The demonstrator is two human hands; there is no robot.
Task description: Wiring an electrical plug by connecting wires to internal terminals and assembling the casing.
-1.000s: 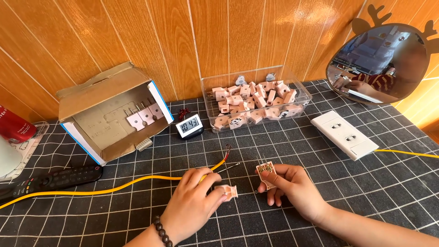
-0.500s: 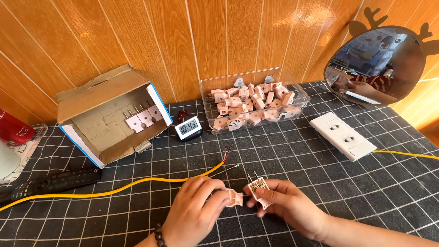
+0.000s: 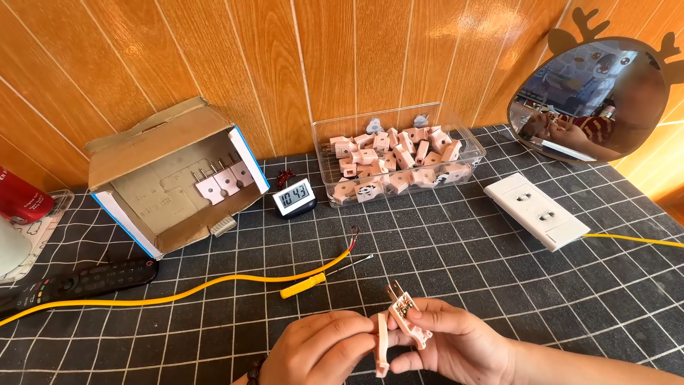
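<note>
Two hands hold the halves of an opened pink plug above the desk's near edge.

The left hand [image 3: 313, 351] pinches the pale pink plastic plug cover [image 3: 382, 346] between thumb and fingers; just beside it, the right hand [image 3: 456, 344] grasps the pink plug body with metal prongs [image 3: 404, 314], prongs tilted up. Behind them, mid-desk, lie a yellow-handled screwdriver [image 3: 313, 282] and a yellow cable with bared red and dark ends [image 3: 214, 286]. A clear plastic tub of pink plugs [image 3: 399, 160] stands at the far edge.

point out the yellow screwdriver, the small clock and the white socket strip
yellow screwdriver [image 3: 303, 286]: head view, on its handle
small clock [image 3: 294, 194]: head view, middle of its display
white socket strip [image 3: 536, 211]: head view, centre of its top face
</note>
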